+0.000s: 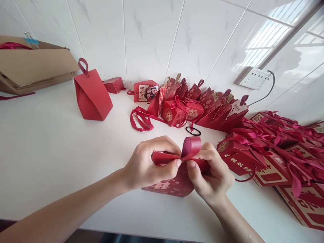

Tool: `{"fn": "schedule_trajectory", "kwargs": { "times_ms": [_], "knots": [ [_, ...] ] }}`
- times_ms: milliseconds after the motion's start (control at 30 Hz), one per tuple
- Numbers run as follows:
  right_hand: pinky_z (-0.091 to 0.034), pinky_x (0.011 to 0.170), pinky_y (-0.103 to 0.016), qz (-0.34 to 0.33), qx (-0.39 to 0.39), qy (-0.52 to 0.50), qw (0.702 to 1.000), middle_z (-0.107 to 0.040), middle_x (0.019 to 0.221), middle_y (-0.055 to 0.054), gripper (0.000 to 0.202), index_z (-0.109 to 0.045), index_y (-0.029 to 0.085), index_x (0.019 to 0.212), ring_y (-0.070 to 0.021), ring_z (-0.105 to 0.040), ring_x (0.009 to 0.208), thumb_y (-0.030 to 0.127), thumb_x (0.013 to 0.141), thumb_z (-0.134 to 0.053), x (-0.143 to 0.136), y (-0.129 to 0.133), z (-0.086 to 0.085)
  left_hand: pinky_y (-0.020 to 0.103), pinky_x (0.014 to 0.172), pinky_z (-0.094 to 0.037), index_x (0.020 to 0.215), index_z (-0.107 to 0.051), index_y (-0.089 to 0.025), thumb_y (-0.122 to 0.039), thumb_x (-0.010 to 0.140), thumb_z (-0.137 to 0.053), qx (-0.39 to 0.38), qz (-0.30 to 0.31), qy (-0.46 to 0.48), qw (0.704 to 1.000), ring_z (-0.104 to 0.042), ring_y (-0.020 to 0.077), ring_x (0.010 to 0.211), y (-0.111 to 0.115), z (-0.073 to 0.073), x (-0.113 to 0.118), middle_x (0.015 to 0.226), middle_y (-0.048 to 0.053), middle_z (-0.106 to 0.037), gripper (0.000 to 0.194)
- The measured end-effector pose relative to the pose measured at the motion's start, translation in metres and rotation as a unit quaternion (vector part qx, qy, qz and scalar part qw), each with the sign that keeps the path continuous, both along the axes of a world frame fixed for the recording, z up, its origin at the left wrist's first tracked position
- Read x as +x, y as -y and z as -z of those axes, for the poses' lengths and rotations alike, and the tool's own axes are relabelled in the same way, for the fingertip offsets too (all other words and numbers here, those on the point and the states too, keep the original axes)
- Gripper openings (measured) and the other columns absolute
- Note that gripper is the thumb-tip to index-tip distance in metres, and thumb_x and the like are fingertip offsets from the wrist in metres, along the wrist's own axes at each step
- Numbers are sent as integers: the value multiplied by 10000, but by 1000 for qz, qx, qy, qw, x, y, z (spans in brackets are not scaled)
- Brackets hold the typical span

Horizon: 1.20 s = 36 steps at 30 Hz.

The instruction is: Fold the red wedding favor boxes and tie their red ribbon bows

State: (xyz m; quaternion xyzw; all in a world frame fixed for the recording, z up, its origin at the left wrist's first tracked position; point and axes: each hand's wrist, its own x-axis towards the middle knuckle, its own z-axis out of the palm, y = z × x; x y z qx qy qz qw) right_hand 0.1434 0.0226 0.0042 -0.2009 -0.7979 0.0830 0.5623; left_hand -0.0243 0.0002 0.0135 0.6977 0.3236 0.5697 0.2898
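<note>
A red paper gift box (174,182) with pale printed characters stands on the white table in front of me. Its top edges are pinched between the fingers and thumb of my left hand (154,162) on one side. On the other side my right hand (212,172) grips the top by its folded edge. Between the two hands a dark red ribbon loop (193,146) sticks up from the box's top. My fingers cover much of the upper box, so how the edges join there is hidden.
A plain red box (93,96) stands at the left, near an open cardboard carton (37,67). Along the tiled wall are several red gift boxes (210,104), a loose ribbon (141,119) and a black elastic band (193,131). Ribboned boxes (240,152) pile up at right, below a socket (254,78).
</note>
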Motion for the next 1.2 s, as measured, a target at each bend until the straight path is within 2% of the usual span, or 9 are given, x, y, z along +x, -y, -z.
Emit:
{"fn": "schedule_trajectory", "kwargs": {
  "times_ms": [167, 333, 533, 667, 833, 1000, 1200],
  "knots": [
    [-310, 444, -223, -15, 6, -4, 1000, -463, 646, 26, 114, -566, 184, 854, -92, -380, 520, 85, 803, -585, 0, -1, 0, 199, 620, -521, 740, -684, -151, -116, 752, -631, 2, 1, -2, 1000, -641, 120, 675, 1, 1, -1, 766, 29, -691, 65],
    [-306, 444, -211, 10, -22, -8, 1000, -457, 636, 32, 110, -556, 182, 799, -82, -389, 517, 88, 800, -614, -1, 2, 1, 209, 628, -520, 730, -675, -159, -129, 757, -628, -13, -2, -12, 1000, -642, 125, 681, 1, 1, 0, 768, 25, -691, 62],
    [-326, 469, -220, 12, -24, 0, 1000, -461, 623, 25, 98, -558, 177, 787, -89, -404, 525, 88, 815, -525, -1, 3, -1, 203, 621, -510, 743, -675, -156, -130, 763, -630, -16, 3, -5, 1000, -633, 118, 676, 0, 1, 0, 760, 18, -677, 56],
    [-308, 452, -211, 17, -31, -6, 999, -451, 622, 34, 96, -539, 179, 774, -82, -393, 515, 102, 799, -591, -2, 3, 0, 201, 620, -510, 751, -680, -148, -118, 758, -627, -19, 4, -2, 1000, -631, 117, 676, 1, 2, 1, 758, 20, -673, 61],
    [-330, 480, -232, 6, -36, -11, 999, -466, 626, 16, 110, -553, 173, 783, -99, -413, 534, 101, 821, -480, -2, 3, 0, 204, 623, -510, 753, -680, -153, -130, 761, -633, -19, 2, -3, 1000, -632, 119, 679, 1, 2, 0, 762, 20, -675, 53],
    [-321, 453, -213, 32, -46, -5, 998, -475, 623, 29, 99, -527, 181, 759, -85, -416, 515, 119, 798, -595, -2, 4, -1, 209, 627, -517, 740, -674, -157, -135, 759, -625, -26, 0, -6, 1000, -639, 125, 682, 0, 1, 1, 770, 26, -682, 56],
    [-353, 473, -224, 34, -44, 0, 998, -482, 630, 21, 85, -522, 185, 772, -94, -429, 524, 114, 813, -505, -4, 4, 0, 216, 608, -515, 751, -675, -157, -154, 759, -626, -33, -2, -6, 999, -633, 129, 671, 0, 1, 1, 761, 31, -682, 50]
  ]
}}
